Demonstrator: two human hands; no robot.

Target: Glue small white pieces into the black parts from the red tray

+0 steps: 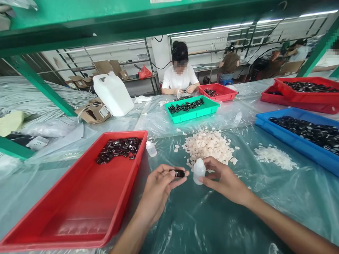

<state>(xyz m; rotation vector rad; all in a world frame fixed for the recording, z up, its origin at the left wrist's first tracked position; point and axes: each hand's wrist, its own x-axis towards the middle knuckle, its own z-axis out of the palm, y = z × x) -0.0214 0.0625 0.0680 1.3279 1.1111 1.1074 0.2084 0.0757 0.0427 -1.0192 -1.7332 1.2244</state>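
Observation:
My left hand (160,181) pinches a small glossy black plastic piece (180,173) between thumb and fingers. Just to its right, my right hand (222,178) has its thumb and fingers around a small translucent squeeze bottle (199,173), which is upright with its cap end up. A short gap separates the black piece from the bottle. Behind the bottle spreads a heap of small cream-coloured flat pieces (209,144). A second squeeze bottle (151,149) leans against the red tray (90,197) on the left, whose far end holds many black pieces (119,148).
A green tray (196,116) and a blue tray (296,141) hold black pieces. Small white bits (275,157) lie at right. A white jug (113,95) stands at back left. Opposite sits a co-worker (180,72). A green shelf beam (159,21) crosses overhead.

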